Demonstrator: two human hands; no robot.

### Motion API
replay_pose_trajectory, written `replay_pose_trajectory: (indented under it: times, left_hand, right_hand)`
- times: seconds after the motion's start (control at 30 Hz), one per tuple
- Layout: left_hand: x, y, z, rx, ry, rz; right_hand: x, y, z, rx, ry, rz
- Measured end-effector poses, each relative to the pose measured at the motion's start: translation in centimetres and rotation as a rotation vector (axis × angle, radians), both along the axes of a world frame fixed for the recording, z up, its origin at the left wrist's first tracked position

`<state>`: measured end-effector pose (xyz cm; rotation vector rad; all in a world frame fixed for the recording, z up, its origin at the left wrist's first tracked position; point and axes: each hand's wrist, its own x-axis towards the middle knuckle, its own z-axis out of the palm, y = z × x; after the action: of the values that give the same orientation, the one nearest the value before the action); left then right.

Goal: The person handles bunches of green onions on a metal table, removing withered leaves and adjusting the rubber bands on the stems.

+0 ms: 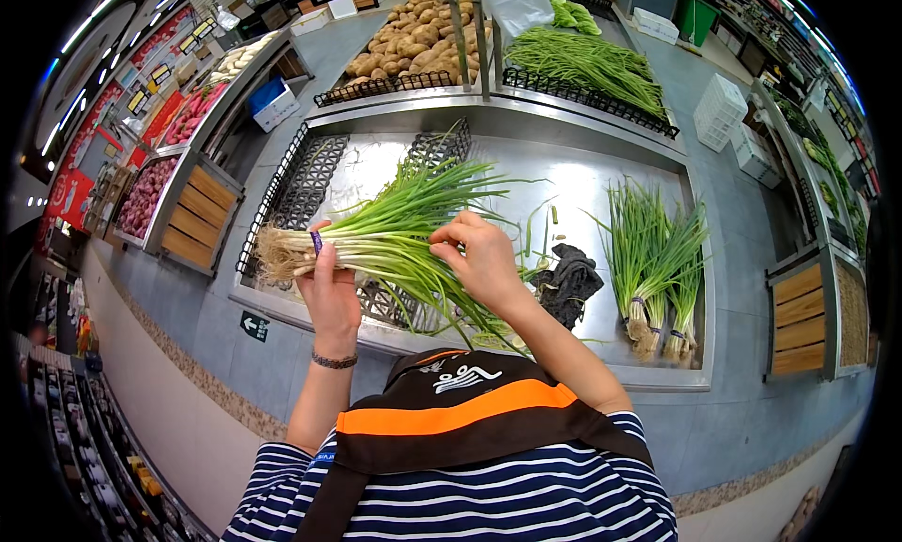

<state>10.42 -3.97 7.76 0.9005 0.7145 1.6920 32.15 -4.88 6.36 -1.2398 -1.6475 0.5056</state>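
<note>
My left hand point(331, 288) grips a bunch of green onions point(380, 239) near its white ends, over a purple tape band point(316, 243). The roots point left and the green leaves fan out to the right. At the leaves is my right hand point(476, 253), thumb and forefinger close together at their edge; whether a leaf is pinched between them I cannot tell. More banded green onion bunches point(648, 260) lie on the right side of the metal display tray point(592, 204). A dark crumpled cloth point(569, 283) rests between them and my right hand, among loose leaf scraps.
Black plastic crates point(296, 183) sit at the tray's left, partly under the bunch. Beyond the tray's raised back edge are potatoes point(416, 38) and long green vegetables point(585, 59), with a metal post between. Metal rims surround the tray.
</note>
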Motion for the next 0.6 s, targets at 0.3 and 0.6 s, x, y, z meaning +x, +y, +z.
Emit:
replay_pose_trajectory:
  times: [0.3,0.6]
  left_hand:
    - [0.1,0.2,-1.3,-0.015,-0.069,0.036]
    - [-3.1,1.7,-2.0,-0.118,-0.221,-0.061]
  right_hand:
    - [-0.3,1.4,-2.6,-0.030,0.687,-0.053]
    - [4.2,-1.3,1.8,0.126,0.459,-0.251]
